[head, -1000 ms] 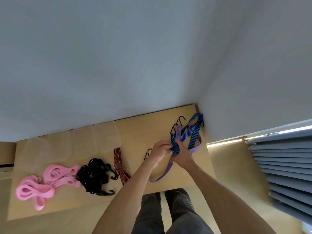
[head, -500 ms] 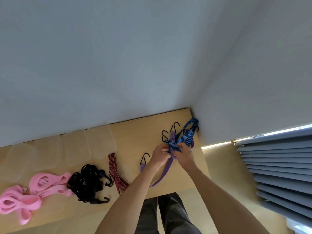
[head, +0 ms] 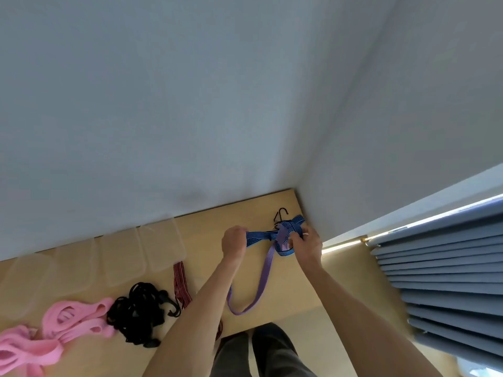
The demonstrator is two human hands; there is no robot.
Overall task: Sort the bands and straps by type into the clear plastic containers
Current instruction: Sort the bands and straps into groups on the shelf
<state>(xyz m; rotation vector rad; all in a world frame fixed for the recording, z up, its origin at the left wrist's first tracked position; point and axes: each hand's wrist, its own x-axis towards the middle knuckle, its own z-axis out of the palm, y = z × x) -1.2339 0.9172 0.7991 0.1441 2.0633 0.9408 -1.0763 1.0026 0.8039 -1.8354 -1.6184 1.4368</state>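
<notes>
A blue striped strap [head: 260, 236] with black hooks is stretched between my two hands over the far right corner of the wooden table [head: 245, 213]. My left hand [head: 234, 242] grips its left end in a fist. My right hand [head: 306, 246] holds the bunched right part, where a purple band [head: 265, 270] is tangled in and hangs down in a loop onto the table. Several clear plastic containers [head: 160, 244] stand in a row along the back wall on the left.
On the left of the table lie pink bands [head: 68, 325], a black pile of hooked cords [head: 138, 308] and a red striped strap [head: 181, 281]. Walls close off the back and right of the table. A grey blind [head: 441, 281] hangs at right.
My hands have moved apart, the left pulling the blue strap out to the left while the right stays at the bunch. The view has shifted slightly to the right.
</notes>
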